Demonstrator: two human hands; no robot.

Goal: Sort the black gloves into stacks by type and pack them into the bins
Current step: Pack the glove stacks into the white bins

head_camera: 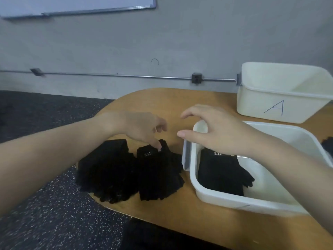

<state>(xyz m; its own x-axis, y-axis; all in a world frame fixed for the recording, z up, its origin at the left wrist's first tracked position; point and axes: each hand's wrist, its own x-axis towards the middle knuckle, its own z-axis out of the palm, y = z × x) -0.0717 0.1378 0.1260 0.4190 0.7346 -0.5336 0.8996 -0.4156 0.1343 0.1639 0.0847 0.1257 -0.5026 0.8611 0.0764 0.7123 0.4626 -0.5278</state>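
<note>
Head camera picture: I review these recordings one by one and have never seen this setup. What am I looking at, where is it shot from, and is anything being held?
There is no machine here: a person works with bare hands, filmed by one wide-angle camera worn on the head, looking forward and down. On the wooden table lie two stacks of black gloves: a plain stack and, to its right, a stack marked 5.11. The left hand pinches the top edge of that marked stack. The right hand hovers open over the near white bin, which already holds black gloves. Behind it stands a second bin marked A; no gloves show in it.
</note>
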